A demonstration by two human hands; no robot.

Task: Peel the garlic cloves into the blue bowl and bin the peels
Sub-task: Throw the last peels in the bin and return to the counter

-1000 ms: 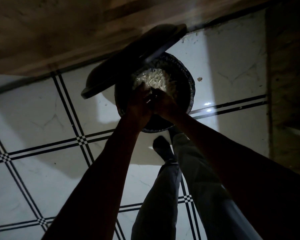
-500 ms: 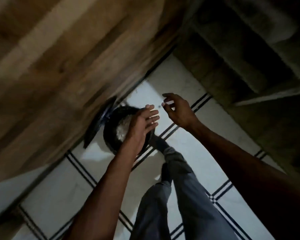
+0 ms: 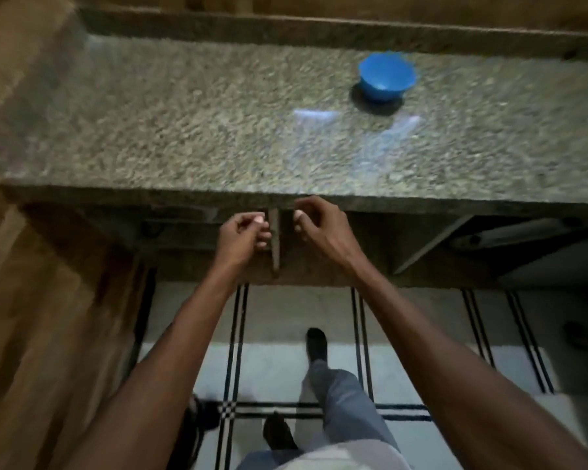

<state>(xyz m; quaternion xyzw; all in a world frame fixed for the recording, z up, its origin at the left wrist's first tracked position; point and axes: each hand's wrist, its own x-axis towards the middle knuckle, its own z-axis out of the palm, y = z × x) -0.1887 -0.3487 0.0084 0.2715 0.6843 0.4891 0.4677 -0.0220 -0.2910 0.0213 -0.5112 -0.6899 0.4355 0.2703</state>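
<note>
Leaving the bin, hands (image 3: 275, 232) seemingly empty, near counter (image 3: 184, 130).

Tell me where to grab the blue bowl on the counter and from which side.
Grip the blue bowl by its near rim, coming from the front with the right hand. It stands upright, mouth open, alone on the granite counter, and it sits to the right.
</note>
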